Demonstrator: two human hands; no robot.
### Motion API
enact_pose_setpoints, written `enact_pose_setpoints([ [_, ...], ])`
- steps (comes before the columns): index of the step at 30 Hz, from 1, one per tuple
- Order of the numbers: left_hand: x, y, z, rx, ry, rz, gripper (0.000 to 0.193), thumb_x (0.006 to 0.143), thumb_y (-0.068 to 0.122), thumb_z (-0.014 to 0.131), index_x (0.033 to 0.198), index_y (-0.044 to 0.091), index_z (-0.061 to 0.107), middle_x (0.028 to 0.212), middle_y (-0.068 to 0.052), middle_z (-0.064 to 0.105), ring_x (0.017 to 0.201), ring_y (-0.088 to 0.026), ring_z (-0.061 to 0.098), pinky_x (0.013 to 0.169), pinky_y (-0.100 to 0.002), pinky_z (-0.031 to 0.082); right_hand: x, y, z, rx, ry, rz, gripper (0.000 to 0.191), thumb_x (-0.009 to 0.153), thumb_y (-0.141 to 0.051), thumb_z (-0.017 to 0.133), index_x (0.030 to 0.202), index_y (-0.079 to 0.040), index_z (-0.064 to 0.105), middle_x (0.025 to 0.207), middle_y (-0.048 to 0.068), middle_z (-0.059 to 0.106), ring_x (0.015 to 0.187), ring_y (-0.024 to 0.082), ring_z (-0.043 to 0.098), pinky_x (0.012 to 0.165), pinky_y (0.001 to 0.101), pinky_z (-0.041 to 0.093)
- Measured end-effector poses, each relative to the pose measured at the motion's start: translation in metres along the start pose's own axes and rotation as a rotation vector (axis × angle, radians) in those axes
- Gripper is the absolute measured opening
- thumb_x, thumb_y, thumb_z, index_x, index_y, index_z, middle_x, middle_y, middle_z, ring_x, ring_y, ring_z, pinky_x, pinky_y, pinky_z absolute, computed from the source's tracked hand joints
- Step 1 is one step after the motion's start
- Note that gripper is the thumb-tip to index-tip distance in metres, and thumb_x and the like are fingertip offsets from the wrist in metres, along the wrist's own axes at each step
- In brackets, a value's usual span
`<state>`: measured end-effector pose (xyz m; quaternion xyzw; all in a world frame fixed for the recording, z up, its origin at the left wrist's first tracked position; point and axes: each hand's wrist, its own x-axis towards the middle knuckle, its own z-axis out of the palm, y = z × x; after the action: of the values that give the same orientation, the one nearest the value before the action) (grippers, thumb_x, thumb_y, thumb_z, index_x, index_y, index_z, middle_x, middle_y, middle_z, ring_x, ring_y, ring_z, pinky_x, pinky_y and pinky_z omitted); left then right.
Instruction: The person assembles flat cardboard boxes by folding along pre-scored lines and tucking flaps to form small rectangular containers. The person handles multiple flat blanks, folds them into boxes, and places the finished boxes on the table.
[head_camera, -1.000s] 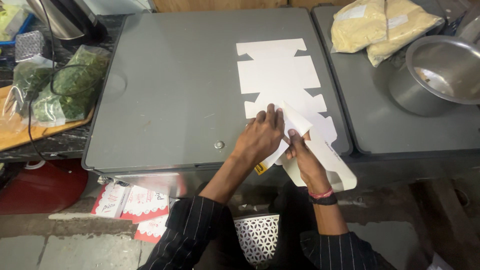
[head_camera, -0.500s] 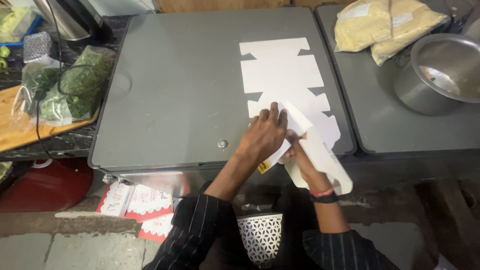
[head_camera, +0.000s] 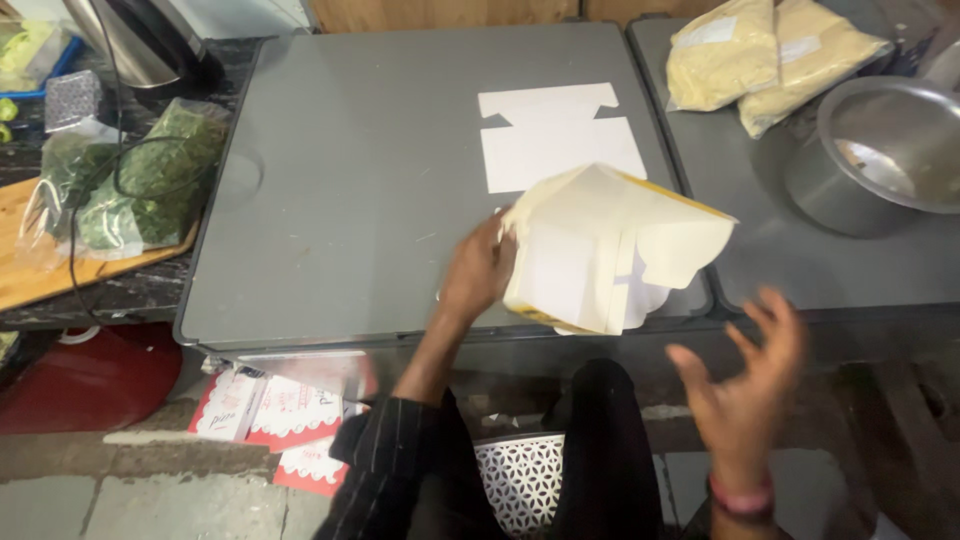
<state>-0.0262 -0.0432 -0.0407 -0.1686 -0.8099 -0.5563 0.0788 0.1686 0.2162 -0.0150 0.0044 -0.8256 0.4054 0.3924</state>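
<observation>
Seen from above, a person stands at a grey metal counter, folding a flat cardboard blank into a box.

The left hand, near the centre of the view, grips the left edge of a half-folded cream cardboard box, which is lifted off the counter and tilted, its flaps hanging loose and a yellow edge showing. The right hand, at about four o'clock, is clear of everything, fingers spread wide and blurred with motion, a pink band at its wrist.

At twelve o'clock from the raised box, a stack of flat white box blanks lies on the counter.

The step in hand looks like shaping the box: the walls are partly up, nothing is locked. The next move would seem to call for the free hand to meet the loose flaps and steady them while the other keeps its grip.

At two o'clock, a steel pot sits on a second counter; it appears nearly empty, though its inside is hard to read. Just beyond it at one o'clock lie two sealed bags of yellowish grain or flour. At nine o'clock, clear bags of green leaves rest on a wooden board. A white perforated basket stands on the floor at six o'clock; its contents are hidden.
</observation>
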Motion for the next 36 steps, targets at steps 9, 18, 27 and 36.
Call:
enact_pose_setpoints([
  [9, -0.043, -0.008, 0.004, -0.325, 0.042, -0.078, 0.06, 0.095, 0.016, 0.058, 0.15, -0.003, 0.042, 0.148, -0.027, 0.054, 0.127, -0.035, 0.063, 0.104, -0.042, 0.054, 0.053, 0.05, 0.057, 0.199, -0.261, 0.202, 0.068, 0.1, -0.024, 0.069, 0.157, 0.001, 0.042, 0.146, 0.018, 0.061, 0.119, 0.026, 0.069, 0.091, 0.0331, 0.059],
  [18, -0.061, 0.073, -0.029, 0.064, 0.004, 0.209, 0.054, 0.103, 0.012, 0.061, 0.154, 0.009, 0.044, 0.149, -0.022, 0.054, 0.132, -0.044, 0.058, 0.111, -0.048, 0.05, 0.094, 0.02, 0.06, -0.608, -0.53, 0.207, 0.035, 0.104, -0.03, 0.069, 0.105, 0.005, 0.068, 0.095, 0.023, 0.075, 0.09, 0.032, 0.074, 0.083, 0.0389, 0.058],
  [27, -0.087, 0.021, 0.016, 0.201, 0.081, 0.218, 0.068, 0.088, -0.015, 0.048, 0.147, 0.017, 0.058, 0.159, -0.023, 0.046, 0.141, -0.044, 0.052, 0.107, -0.042, 0.048, 0.042, 0.086, 0.061, 0.025, -0.381, -0.074, 0.03, 0.092, -0.002, 0.064, 0.122, 0.002, 0.065, 0.11, 0.022, 0.073, 0.102, 0.034, 0.072, 0.085, 0.0391, 0.055],
  [36, -0.111, 0.023, 0.009, -0.359, -0.157, 0.154, 0.096, 0.1, 0.067, 0.05, 0.169, 0.006, 0.021, 0.179, -0.026, 0.005, 0.167, -0.043, 0.008, 0.133, -0.057, 0.013, -0.006, 0.152, 0.055, 0.914, -0.654, 0.399, 0.061, 0.1, -0.042, 0.055, 0.143, 0.0, 0.056, 0.138, 0.012, 0.063, 0.129, 0.022, 0.056, 0.107, 0.0376, 0.043],
])
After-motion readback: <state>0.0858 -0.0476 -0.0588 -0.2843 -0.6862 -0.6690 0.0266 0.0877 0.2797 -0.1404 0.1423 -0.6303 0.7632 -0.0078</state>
